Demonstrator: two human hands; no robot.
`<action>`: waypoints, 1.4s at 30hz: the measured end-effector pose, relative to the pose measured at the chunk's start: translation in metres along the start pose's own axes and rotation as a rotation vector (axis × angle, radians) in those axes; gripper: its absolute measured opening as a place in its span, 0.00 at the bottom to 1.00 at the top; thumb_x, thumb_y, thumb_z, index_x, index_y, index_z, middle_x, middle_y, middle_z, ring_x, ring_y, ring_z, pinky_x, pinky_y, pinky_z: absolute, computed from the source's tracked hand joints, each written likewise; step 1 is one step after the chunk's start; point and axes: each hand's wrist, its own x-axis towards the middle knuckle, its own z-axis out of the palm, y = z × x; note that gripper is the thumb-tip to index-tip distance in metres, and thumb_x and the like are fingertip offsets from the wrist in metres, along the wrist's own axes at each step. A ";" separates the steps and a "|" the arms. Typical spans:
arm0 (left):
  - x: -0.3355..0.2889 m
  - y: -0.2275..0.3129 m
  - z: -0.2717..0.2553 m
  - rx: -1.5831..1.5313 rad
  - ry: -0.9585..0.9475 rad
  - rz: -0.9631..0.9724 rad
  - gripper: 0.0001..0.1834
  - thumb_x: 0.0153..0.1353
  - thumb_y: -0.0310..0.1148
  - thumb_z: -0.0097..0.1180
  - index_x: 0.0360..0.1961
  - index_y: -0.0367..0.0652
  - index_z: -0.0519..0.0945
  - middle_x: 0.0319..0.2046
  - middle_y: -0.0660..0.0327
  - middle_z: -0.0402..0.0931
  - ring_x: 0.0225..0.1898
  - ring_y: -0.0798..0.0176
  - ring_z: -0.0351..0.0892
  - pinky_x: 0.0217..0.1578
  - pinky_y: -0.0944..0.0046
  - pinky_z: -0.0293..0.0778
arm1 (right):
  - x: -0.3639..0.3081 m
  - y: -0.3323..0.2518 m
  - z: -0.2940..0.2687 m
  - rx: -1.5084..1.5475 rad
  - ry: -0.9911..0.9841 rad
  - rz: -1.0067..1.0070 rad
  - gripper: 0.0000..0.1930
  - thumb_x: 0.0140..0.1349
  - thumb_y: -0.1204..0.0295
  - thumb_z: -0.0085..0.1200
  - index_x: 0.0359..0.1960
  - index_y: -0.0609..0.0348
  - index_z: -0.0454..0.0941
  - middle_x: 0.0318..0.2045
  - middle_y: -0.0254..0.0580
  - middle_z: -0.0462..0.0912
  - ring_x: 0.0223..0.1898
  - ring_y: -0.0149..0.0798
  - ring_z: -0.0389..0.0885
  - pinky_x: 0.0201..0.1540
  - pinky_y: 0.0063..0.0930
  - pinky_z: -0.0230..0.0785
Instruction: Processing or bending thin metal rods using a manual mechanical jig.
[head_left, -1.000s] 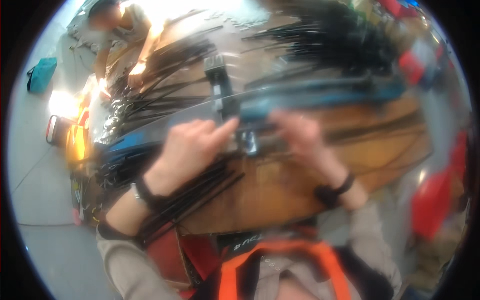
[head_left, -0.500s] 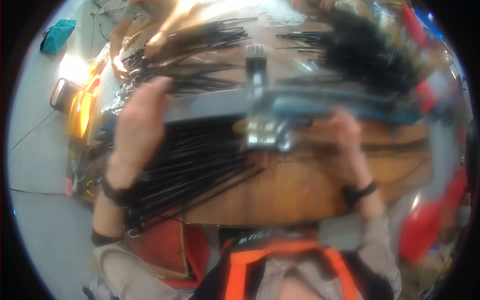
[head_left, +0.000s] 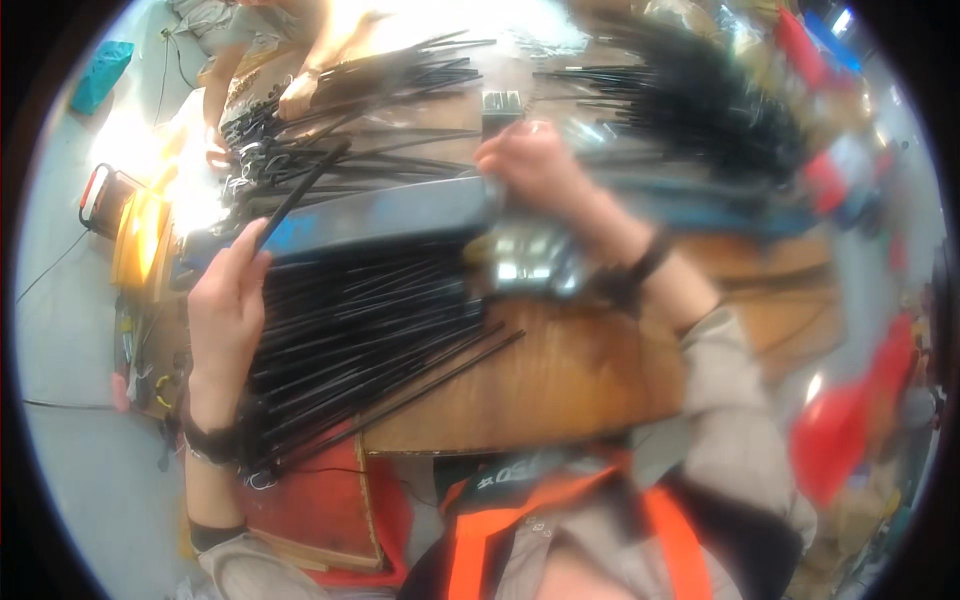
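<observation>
My left hand (head_left: 230,300) is closed around a thin black rod (head_left: 305,190), which slants up and to the right from my fingers. My right hand (head_left: 540,165) is across the middle of the table, over the upper part of a shiny metal fixture (head_left: 535,262). Its fingers are curled together, and I cannot make out whether anything is in them. Below the fixture's grey-blue crossbar (head_left: 390,220), a pile of black rods (head_left: 360,325) lies next to my left forearm.
Another person's hands (head_left: 298,95) work over more black rods at the far left. A large dark bundle of rods (head_left: 700,105) lies at the far right. The brown tabletop (head_left: 590,380) is in front of me; a red box (head_left: 310,500) stands below its near left edge.
My right hand has moved left and away from me, to the fixture's upper part. My left hand has come left and nearer, and the rod in it now shows.
</observation>
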 end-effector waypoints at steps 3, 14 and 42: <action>-0.005 -0.007 0.008 0.000 -0.019 -0.030 0.18 0.64 0.25 0.56 0.55 0.43 0.77 0.36 0.47 0.80 0.35 0.49 0.81 0.37 0.58 0.75 | 0.002 -0.004 0.008 0.012 -0.032 0.002 0.09 0.61 0.62 0.61 0.39 0.48 0.86 0.22 0.32 0.81 0.30 0.37 0.79 0.45 0.37 0.68; 0.013 -0.046 0.036 0.171 -0.047 0.028 0.16 0.63 0.31 0.57 0.53 0.51 0.79 0.28 0.53 0.77 0.30 0.47 0.79 0.30 0.53 0.74 | -0.072 0.020 -0.091 -0.675 -0.026 -0.026 0.05 0.58 0.75 0.58 0.29 0.44 0.82 0.27 0.25 0.84 0.38 0.36 0.79 0.59 0.37 0.53; 0.080 0.018 0.205 0.019 -0.165 0.344 0.09 0.63 0.39 0.58 0.30 0.46 0.80 0.22 0.57 0.79 0.26 0.52 0.82 0.25 0.55 0.76 | -0.168 0.020 -0.172 -0.858 0.005 0.219 0.15 0.63 0.75 0.57 0.52 0.60 0.79 0.51 0.44 0.81 0.59 0.48 0.74 0.64 0.40 0.57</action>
